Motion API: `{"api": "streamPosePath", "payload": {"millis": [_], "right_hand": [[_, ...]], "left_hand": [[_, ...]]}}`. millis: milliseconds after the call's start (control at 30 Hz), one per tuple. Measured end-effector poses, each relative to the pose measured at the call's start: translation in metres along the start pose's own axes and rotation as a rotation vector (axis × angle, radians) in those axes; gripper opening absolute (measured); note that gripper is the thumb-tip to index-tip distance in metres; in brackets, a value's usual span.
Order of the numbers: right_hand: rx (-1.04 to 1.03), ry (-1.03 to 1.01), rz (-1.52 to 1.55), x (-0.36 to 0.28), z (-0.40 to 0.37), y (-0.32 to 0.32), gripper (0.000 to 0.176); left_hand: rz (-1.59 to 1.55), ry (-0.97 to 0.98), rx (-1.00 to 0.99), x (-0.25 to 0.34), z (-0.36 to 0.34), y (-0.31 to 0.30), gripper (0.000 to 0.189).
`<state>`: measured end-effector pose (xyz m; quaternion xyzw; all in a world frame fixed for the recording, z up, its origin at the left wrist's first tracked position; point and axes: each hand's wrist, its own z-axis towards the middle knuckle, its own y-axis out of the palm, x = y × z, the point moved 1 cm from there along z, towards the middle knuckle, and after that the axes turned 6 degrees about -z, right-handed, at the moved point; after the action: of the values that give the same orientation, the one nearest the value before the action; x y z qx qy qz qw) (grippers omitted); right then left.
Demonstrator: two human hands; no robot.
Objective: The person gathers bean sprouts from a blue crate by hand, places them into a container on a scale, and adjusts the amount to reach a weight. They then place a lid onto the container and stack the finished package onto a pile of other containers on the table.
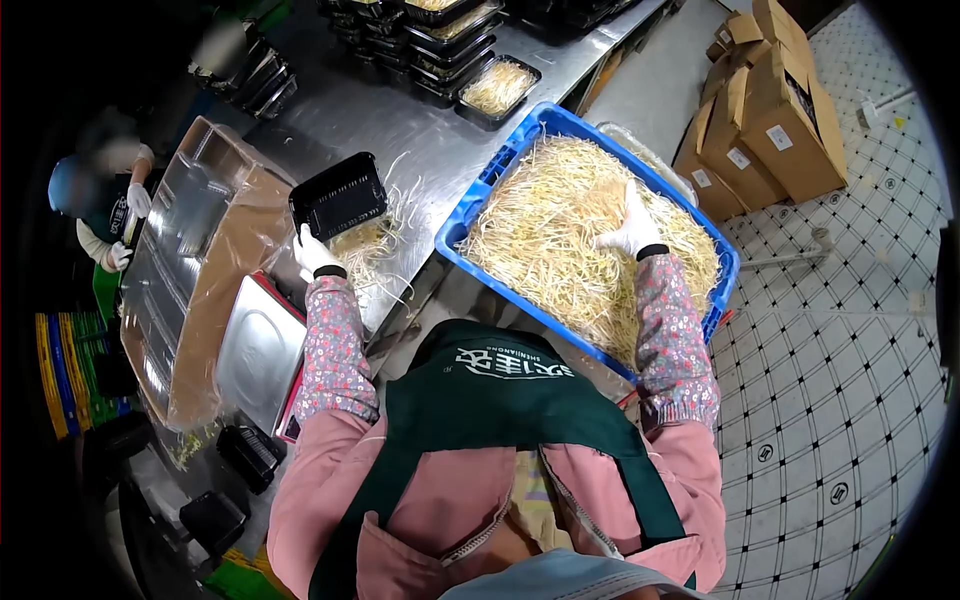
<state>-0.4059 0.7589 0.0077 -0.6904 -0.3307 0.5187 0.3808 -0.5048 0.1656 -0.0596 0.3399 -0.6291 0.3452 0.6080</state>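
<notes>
My left hand [316, 252], in a white glove, grips the near left corner of an empty black plastic tray [338, 197], held tilted over the metal table. Loose bean sprouts [368, 248] lie beside and below that tray. On the right, my right hand [636, 222], also gloved, rests in the heap of bean sprouts [560, 215] filling a blue crate [530, 295]. Its thumb and fingers are spread on the sprouts; its fingertips are partly sunk in them. A scale with a metal plate [262, 340] stands just left of my left forearm.
Stacked black trays of sprouts [440, 45] stand at the table's far side. A cardboard box [225, 290] lined with plastic holds clear lids at the left. Beyond it is a co-worker [110, 200] in white gloves. Cardboard boxes [770, 130] stand on the tiled floor at the right.
</notes>
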Motion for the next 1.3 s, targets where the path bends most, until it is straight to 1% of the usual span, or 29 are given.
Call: {"api": "streamPosePath", "payload": {"millis": [67,100,133,167,200,267,300,333,400,433,467,533,567,600,667,733,800,833,867,900,933,967,1000,1033,1133,1167,1200,1267,1300], "right_hand": [[0.013,0.027,-0.065,-0.011,-0.014,0.002,0.133],[0.057,0.005,-0.095,-0.027,-0.027,-0.003,0.121],[0.113,-0.08,-0.041,-0.036,-0.04,-0.004,0.112],[0.121,-0.11,-0.059,-0.042,-0.051,-0.001,0.11],[0.129,-0.141,-0.077,-0.047,-0.061,0.002,0.108],[0.131,-0.144,-0.109,-0.055,-0.079,0.003,0.108],[0.082,-0.153,-0.08,-0.05,-0.081,0.008,0.124],[0.11,-0.184,-0.124,-0.048,-0.087,0.01,0.13],[0.167,-0.245,-0.212,-0.051,-0.099,0.014,0.142],[0.075,-0.16,-0.258,-0.058,-0.103,0.015,0.152],[0.064,-0.112,-0.272,-0.061,-0.103,0.015,0.15],[0.043,-0.021,-0.303,-0.066,-0.096,0.014,0.147],[0.119,-0.091,-0.191,-0.053,-0.085,0.016,0.14],[0.057,-0.107,-0.108,-0.041,-0.071,0.012,0.132],[-0.018,-0.032,-0.042,-0.038,-0.061,-0.004,0.116],[-0.013,-0.038,-0.019,-0.024,-0.054,-0.004,0.107],[-0.003,-0.012,-0.054,-0.02,-0.047,-0.005,0.094],[-0.028,-0.013,-0.045,-0.02,-0.045,-0.011,0.092],[-0.055,-0.012,-0.036,-0.019,-0.045,-0.017,0.09],[-0.008,-0.051,0.002,-0.018,-0.044,-0.021,0.081],[0.016,-0.062,0.12,-0.027,-0.052,-0.036,0.072],[-0.009,-0.119,0.291,-0.015,-0.041,-0.03,0.07],[-0.035,-0.176,0.461,-0.02,-0.039,-0.034,0.068],[-0.074,-0.146,0.468,-0.024,-0.038,-0.04,0.068],[-0.047,-0.229,0.401,-0.052,-0.024,-0.044,0.067],[-0.033,-0.269,0.395,-0.064,-0.016,-0.039,0.069],[-0.036,-0.3,0.274,-0.093,-0.017,-0.042,0.07],[-0.038,-0.371,0.032,-0.177,-0.035,-0.056,0.072],[-0.052,-0.4,-0.113,-0.217,-0.038,-0.054,0.074]], "left_hand": [[-0.357,-0.156,-0.092,0.012,-0.011,-0.006,0.038],[-0.435,-0.22,-0.066,0.025,-0.025,-0.009,0.036],[-0.511,-0.281,-0.043,0.035,-0.04,-0.013,0.034],[-0.548,-0.282,-0.067,0.036,-0.046,-0.018,0.028],[-0.582,-0.239,-0.112,0.023,-0.043,-0.024,0.024],[-0.697,-0.305,-0.212,0.021,-0.056,-0.035,0.021],[-0.664,-0.257,-0.19,0.013,-0.057,-0.04,0.02],[-0.719,-0.37,-0.183,0.026,-0.073,-0.043,0.021],[-0.657,-0.25,-0.159,0.039,-0.098,-0.049,0.024],[-0.666,-0.264,-0.172,0.047,-0.11,-0.05,0.026],[-0.688,-0.296,-0.162,0.054,-0.125,-0.051,0.027],[-0.718,-0.349,-0.23,0.056,-0.135,-0.053,0.027],[-0.719,-0.301,-0.239,0.053,-0.137,-0.053,0.028],[-0.649,-0.256,-0.231,0.065,-0.149,-0.053,0.029],[-0.634,-0.218,-0.251,0.074,-0.16,-0.056,0.029],[-0.572,-0.117,-0.301,0.065,-0.157,-0.062,0.029],[-0.595,-0.132,-0.286,0.07,-0.156,-0.065,0.02],[-0.652,-0.198,-0.291,0.077,-0.16,-0.068,0.02],[-0.611,-0.147,-0.292,0.077,-0.157,-0.071,0.02],[-0.614,-0.157,-0.293,0.081,-0.157,-0.074,0.025],[-0.617,-0.17,-0.295,0.084,-0.156,-0.076,0.031],[-0.602,-0.142,-0.306,0.087,-0.154,-0.077,0.031],[-0.588,-0.115,-0.318,0.09,-0.152,-0.079,0.032],[-0.573,-0.087,-0.33,0.092,-0.15,-0.082,0.033],[-0.545,-0.022,-0.286,0.11,-0.144,-0.081,0.034],[-0.372,0.135,-0.3,0.123,-0.143,-0.085,0.036],[-0.392,0.144,-0.343,0.124,-0.133,-0.085,0.037],[-0.337,0.286,-0.323,0.145,-0.123,-0.082,0.037],[-0.21,0.504,-0.269,0.158,-0.117,-0.081,0.039]]}}
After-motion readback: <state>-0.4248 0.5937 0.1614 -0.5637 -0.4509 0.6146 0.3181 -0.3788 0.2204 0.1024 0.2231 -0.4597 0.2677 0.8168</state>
